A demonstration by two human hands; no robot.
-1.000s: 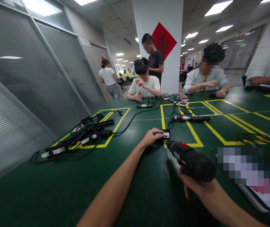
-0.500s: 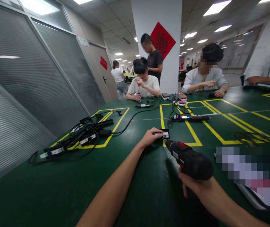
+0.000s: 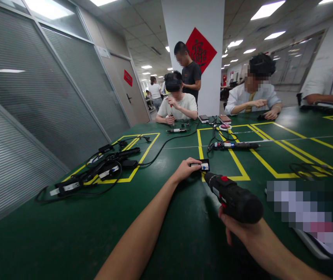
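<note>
Left hand (image 3: 184,169) fingers (image 3: 194,161) pinched on small black part (image 3: 203,166), pinning it flat to table (image 3: 67,233). Right hand (image 3: 244,232) wrapped around drill (image 3: 234,198) grip. Drill just behind part, nose aimed at it, long axis running from right hand toward part, tip close, contact unclear.

near-left: bare tabletop (image 3: 52,241) — open | far-left: cable tangle (image 3: 96,171) blocks | right: blurred flat item (image 3: 309,210) — blocks
</note>
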